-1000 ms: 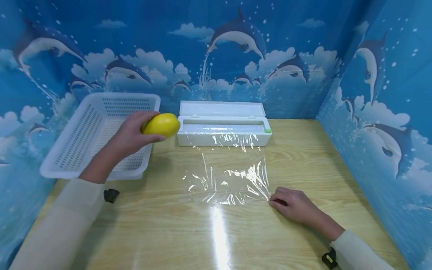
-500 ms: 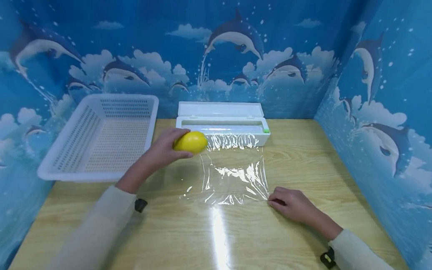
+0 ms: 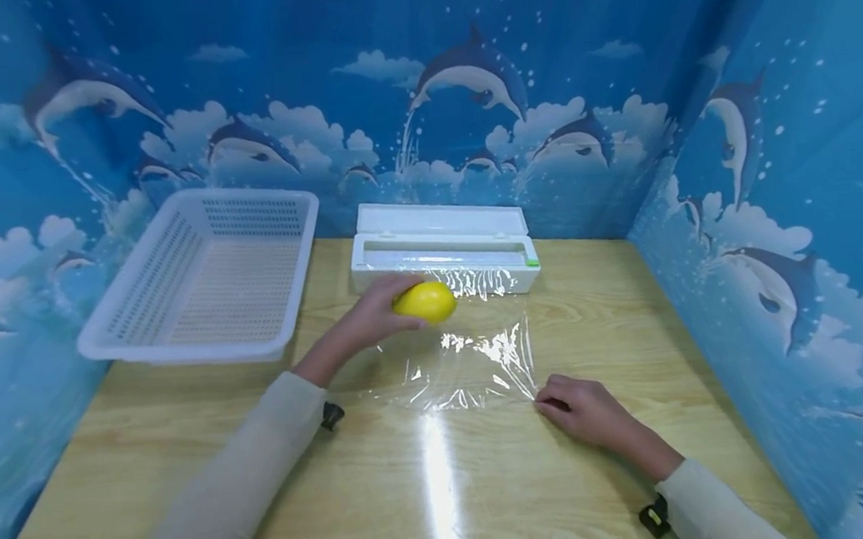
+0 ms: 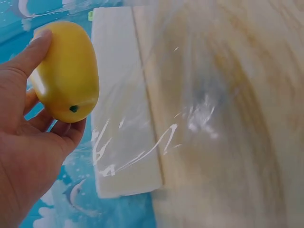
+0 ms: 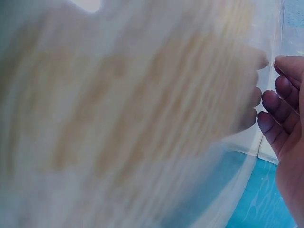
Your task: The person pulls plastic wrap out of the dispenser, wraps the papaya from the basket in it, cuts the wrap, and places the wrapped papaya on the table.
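Note:
My left hand (image 3: pixel 375 317) grips a smooth yellow mango (image 3: pixel 428 302), thumb on one side and fingers on the other. In the left wrist view the mango (image 4: pixel 66 71) shows a small dark green stem spot. It is held above a sheet of clear plastic wrap (image 3: pixel 476 362). The wrap runs from a white wrap dispenser (image 3: pixel 522 276) whose lid stands up. Down at the sheet's near right corner, my right hand (image 3: pixel 580 409) pinches the wrap; creases fan out from there. The right wrist view shows this hand (image 5: pixel 297 123) with its fingers bent near the tabletop.
A white slotted plastic basket (image 3: pixel 189 350) stands at the left back of the wooden table (image 3: pixel 342 493). Behind and to the right hangs a blue curtain (image 3: pixel 389 97) printed with dolphins. A bright light reflection lies on the table's front middle.
My left hand has carried the mango rightward and nearer, from beside the basket's right edge to above the plastic wrap. The right hand has stayed at the wrap's corner.

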Tool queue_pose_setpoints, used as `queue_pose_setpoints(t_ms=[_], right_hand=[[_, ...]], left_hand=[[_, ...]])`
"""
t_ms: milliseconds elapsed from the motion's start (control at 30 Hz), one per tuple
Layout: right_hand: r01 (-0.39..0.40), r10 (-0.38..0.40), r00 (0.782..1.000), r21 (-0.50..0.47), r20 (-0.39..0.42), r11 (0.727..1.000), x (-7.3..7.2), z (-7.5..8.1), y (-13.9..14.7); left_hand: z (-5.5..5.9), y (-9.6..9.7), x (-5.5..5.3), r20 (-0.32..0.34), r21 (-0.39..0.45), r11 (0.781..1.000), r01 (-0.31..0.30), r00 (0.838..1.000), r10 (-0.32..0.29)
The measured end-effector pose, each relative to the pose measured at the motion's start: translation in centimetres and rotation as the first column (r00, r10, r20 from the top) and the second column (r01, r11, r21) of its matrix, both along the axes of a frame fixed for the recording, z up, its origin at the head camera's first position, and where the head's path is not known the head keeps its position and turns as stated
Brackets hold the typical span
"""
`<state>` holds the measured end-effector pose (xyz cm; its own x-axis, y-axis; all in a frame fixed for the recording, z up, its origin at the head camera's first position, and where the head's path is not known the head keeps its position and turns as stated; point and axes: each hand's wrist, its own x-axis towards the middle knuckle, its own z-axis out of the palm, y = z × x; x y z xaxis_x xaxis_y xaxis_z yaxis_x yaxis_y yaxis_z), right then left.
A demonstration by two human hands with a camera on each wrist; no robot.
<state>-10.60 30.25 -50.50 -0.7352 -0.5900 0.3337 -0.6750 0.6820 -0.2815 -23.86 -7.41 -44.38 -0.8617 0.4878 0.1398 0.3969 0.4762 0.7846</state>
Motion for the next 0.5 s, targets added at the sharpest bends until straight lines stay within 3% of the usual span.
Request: queue_pose_setpoints(t_ms=[167,500], right_hand=[[-0.008,0.008,1.000,-0.001,0.006,1.000,0.0,0.0,0.0],[0.004,-0.004,1.000,0.000,0.028,1.000,0.0,0.1,-0.1]], left_hand=[[-1.2,1.1,-0.5,0.004,-0.021,1.000,0.017,1.000,-0.017],[-1.9,3.0,-1.0,0.000,-0.046,0.998,0.044,0.999,-0.044]])
